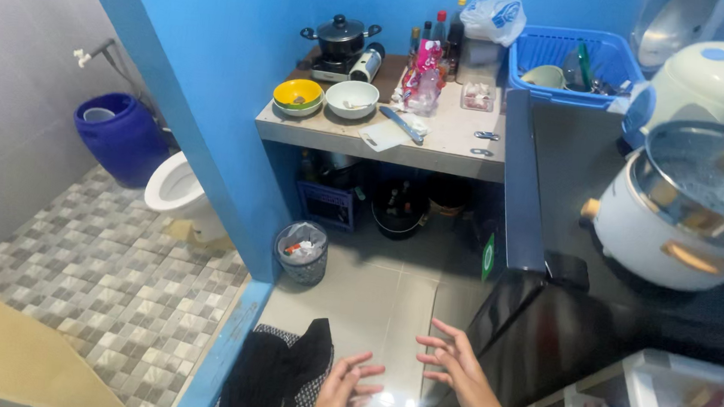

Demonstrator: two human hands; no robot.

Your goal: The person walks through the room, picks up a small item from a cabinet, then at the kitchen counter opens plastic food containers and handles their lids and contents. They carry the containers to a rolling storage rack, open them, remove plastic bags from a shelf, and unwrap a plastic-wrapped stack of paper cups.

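Observation:
My left hand point(343, 390) and my right hand point(457, 366) are both at the bottom centre of the head view, fingers spread, holding nothing. They hover above the grey floor tiles point(371, 303). A black patterned cloth point(279, 378) lies on the floor just left of my left hand. The dark side of a black cabinet point(532, 337) stands right of my right hand.
A counter point(435, 149) carries a yellow bowl point(298, 96), a white bowl point(352, 99), a knife point(401, 125), a black pot point(341, 34) on a stove and bottles. A wire bin point(301, 252) stands below. A rice cooker point(689, 203), blue basket point(563, 60), toilet point(178, 189) and blue barrel point(119, 137) are around.

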